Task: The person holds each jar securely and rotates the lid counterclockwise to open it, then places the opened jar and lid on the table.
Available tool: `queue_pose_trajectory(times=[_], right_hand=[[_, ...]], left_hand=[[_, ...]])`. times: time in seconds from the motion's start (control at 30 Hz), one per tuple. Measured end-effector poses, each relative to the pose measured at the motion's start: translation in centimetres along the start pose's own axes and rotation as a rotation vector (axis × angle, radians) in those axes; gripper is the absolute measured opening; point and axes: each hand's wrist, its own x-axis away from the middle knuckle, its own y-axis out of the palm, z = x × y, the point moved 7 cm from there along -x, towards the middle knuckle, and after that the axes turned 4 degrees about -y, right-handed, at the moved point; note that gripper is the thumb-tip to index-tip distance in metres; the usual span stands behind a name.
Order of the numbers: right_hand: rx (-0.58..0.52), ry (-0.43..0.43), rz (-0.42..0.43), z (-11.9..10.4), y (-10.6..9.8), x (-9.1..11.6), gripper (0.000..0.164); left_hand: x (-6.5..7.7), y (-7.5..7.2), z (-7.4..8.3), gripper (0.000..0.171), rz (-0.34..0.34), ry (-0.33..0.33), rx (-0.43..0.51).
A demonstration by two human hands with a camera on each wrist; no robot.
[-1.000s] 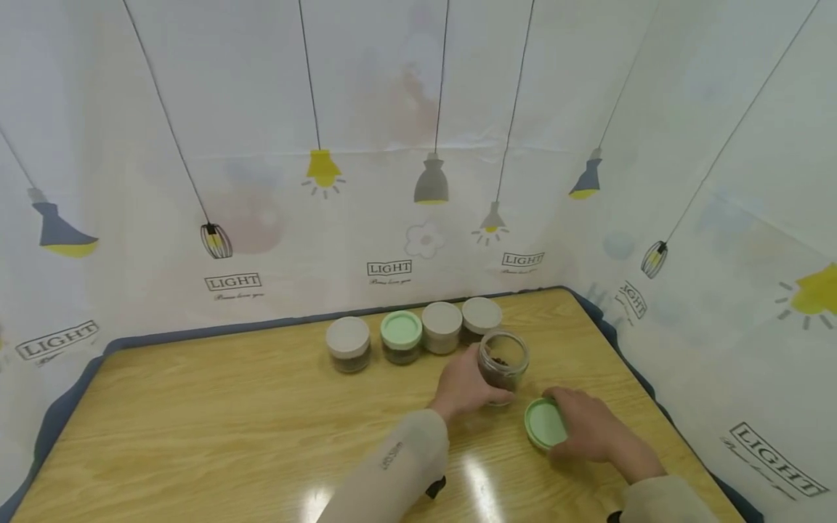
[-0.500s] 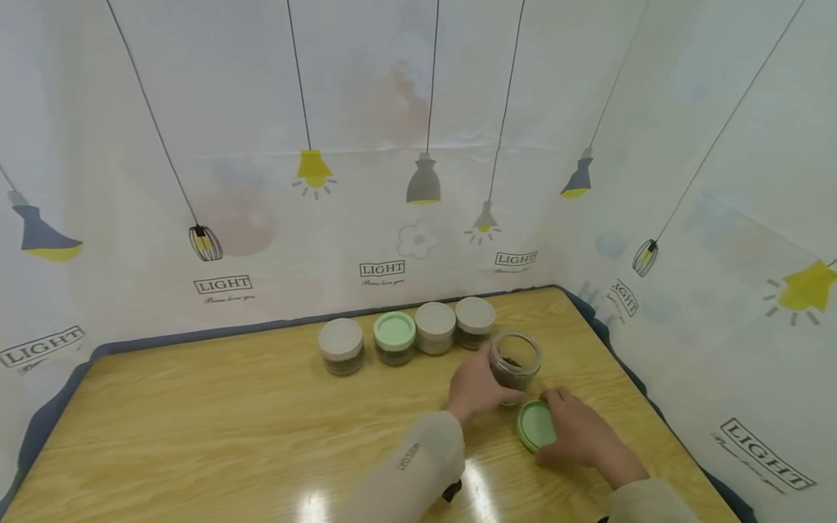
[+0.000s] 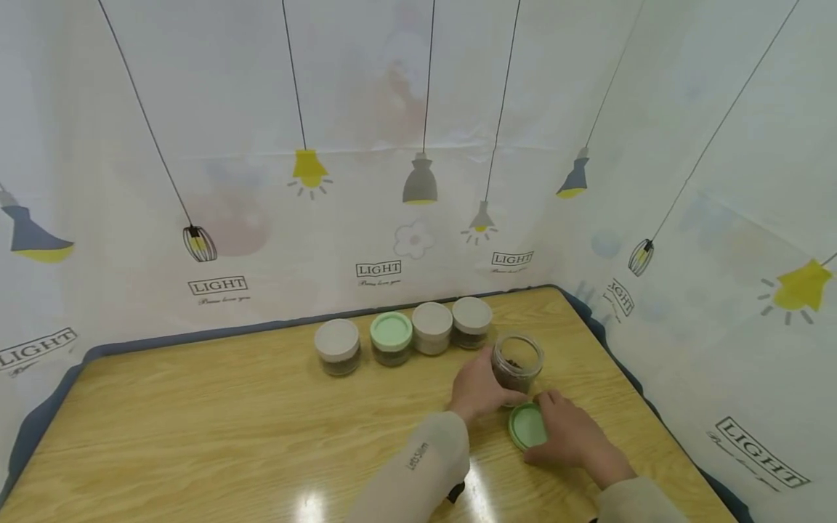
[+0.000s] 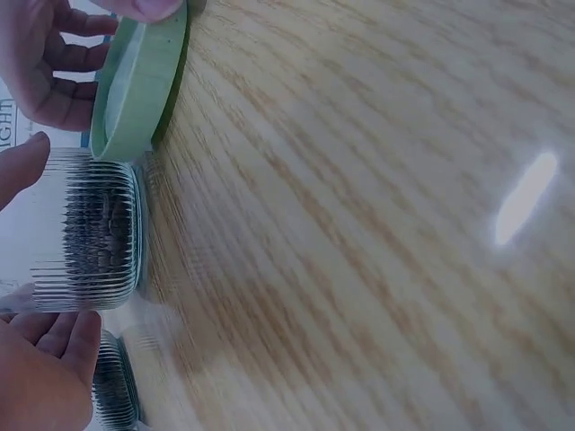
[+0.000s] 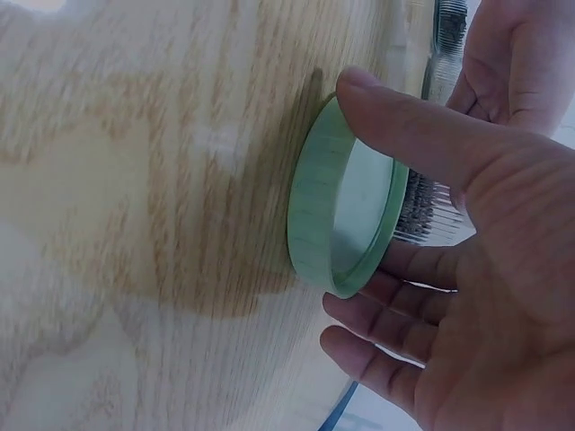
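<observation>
My left hand [image 3: 480, 388] grips an open ribbed glass jar [image 3: 515, 378], its thumb on the near side and its fingers round the left. The jar stands upright with small dark pieces inside, which also show through its wall [image 4: 99, 229] in the left wrist view. Just in front of it, my right hand [image 3: 569, 432] holds a green lid [image 3: 527, 426] by the edge, thumb on one side and fingers on the other. The lid [image 5: 314, 197] lies low against the table, its rimmed hollow partly visible in the right wrist view.
Along the back of the wooden table [image 3: 216, 407] stand a white-lidded jar [image 3: 337, 345], a green-lidded jar [image 3: 391, 338] and two more white-lidded jars, one of them [image 3: 472, 321] close behind the open jar. A printed curtain [image 3: 353, 218] surrounds the table's back and right edges.
My left hand has shifted the open jar to the right, away from the row. My right hand has slid the green lid a little to the left, nearer the jar.
</observation>
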Motion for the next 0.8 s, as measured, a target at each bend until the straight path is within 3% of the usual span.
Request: queue_pose_trajectory(times=[0.23,0.57,0.8], right_hand=[[0.003,0.009,-0.002,-0.1,0.2,-0.1,0.093],[-0.013,0.008,-0.034,-0.3,0.5,-0.1,0.096],[-0.005,-0.021,-0.035,-0.1,0.2,0.3,0.102]], left_hand=[[-0.1,0.4,-0.1,0.099,-0.034,-0.016,0.021],[0.3,0.1,-0.1,0.105,-0.149,-0.001,0.06],[1.0,-0.9,-1.0,0.107,-0.206,0.01,0.057]])
